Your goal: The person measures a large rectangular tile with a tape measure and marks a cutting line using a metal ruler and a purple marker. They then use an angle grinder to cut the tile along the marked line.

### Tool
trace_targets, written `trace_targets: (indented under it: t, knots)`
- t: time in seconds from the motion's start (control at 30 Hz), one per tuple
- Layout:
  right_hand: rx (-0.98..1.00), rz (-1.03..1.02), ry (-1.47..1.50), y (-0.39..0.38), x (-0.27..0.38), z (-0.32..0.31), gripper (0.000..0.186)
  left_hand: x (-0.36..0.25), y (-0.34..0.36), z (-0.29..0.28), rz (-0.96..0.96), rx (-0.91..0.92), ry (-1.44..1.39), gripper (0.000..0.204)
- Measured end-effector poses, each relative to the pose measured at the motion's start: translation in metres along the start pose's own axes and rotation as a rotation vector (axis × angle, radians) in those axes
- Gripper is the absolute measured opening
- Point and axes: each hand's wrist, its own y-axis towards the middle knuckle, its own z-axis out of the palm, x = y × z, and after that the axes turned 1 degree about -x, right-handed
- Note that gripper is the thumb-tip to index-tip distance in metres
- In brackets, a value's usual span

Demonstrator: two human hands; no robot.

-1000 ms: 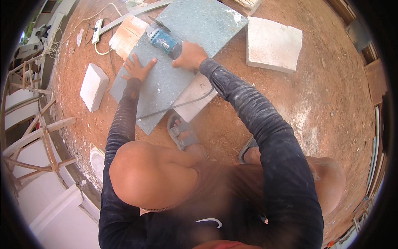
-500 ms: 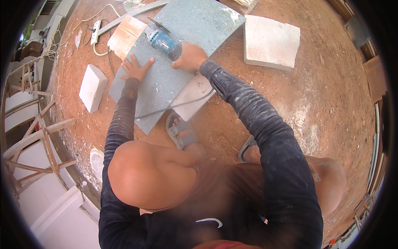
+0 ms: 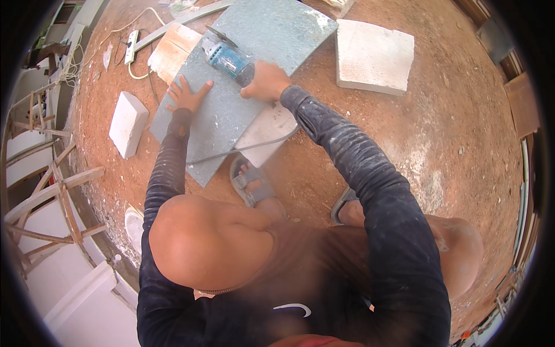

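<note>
A large grey-blue tile (image 3: 231, 118) lies at an angle in front of me, propped on pale blocks. My right hand (image 3: 267, 80) is wrapped round the rear of a teal angle grinder (image 3: 228, 61), which rests over the tile with its disc (image 3: 221, 36) at the far end. The grinder's power cord (image 3: 231, 152) trails back across the tile's near part. My left hand (image 3: 188, 95) is spread flat on the tile's left edge, fingers apart, holding nothing. Whether the disc touches the tile I cannot tell.
A white block (image 3: 374, 56) lies right of the tile, a smaller one (image 3: 128, 124) left of it. Another pale block (image 3: 267, 136) sits under the near edge. A power strip (image 3: 132, 46) with cables and a long bar (image 3: 185, 26) lie beyond. Wooden framing (image 3: 63, 191) stands far left.
Both hands and the grinder hold nearly the same place on the tile. The whole view has shifted slightly; nothing was taken hold of or let go.
</note>
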Motion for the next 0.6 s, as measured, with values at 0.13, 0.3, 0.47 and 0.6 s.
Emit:
trace_targets:
  t: [0.13, 0.3, 0.47, 0.6]
  knots:
    - [0.003, 0.005, -0.002, -0.003, -0.002, 0.000, 0.068, 0.001, 0.001, 0.000, 0.000, -0.010, -0.008, 0.128]
    - [0.000, 0.011, -0.001, -0.009, -0.004, 0.000, 0.068, 0.003, 0.002, 0.002, 0.001, -0.014, 0.004, 0.128]
    - [0.003, 0.010, 0.009, -0.011, -0.007, 0.000, 0.069, 0.003, 0.001, 0.002, -0.003, -0.015, 0.011, 0.127]
    - [-0.048, -0.045, 0.015, -0.010, -0.016, 0.006, 0.067, 0.002, 0.002, 0.002, 0.002, -0.025, 0.025, 0.127]
